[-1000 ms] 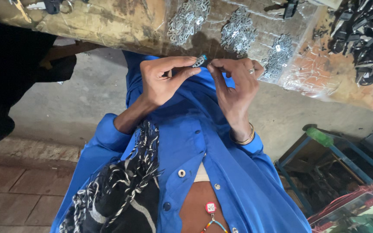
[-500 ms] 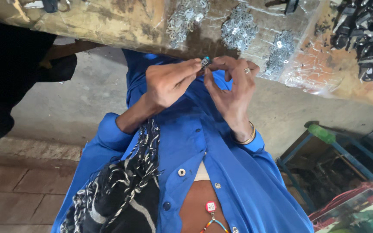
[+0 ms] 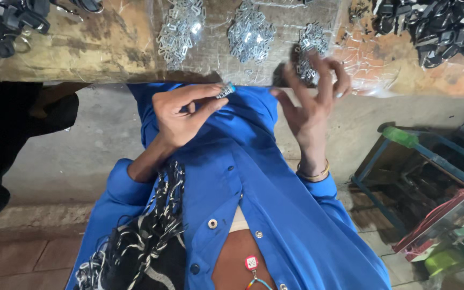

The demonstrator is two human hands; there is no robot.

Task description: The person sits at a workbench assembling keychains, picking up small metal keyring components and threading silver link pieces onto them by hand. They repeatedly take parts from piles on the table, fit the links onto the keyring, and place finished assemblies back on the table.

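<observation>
Right hand (image 3: 313, 102) now apart, fingers spread, top centre; left hand (image 3: 181, 115) pinches small metal clip (image 3: 225, 91); risk: slipping from fingertips.

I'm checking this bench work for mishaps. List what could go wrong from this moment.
1. The left hand pinches a small metal part only at its fingertips, off the bench edge; a slip would likely drop it to the floor.
2. The right hand reaches with spread fingers over a pile of small metal pieces near the bench edge; it may sweep some off.
</observation>
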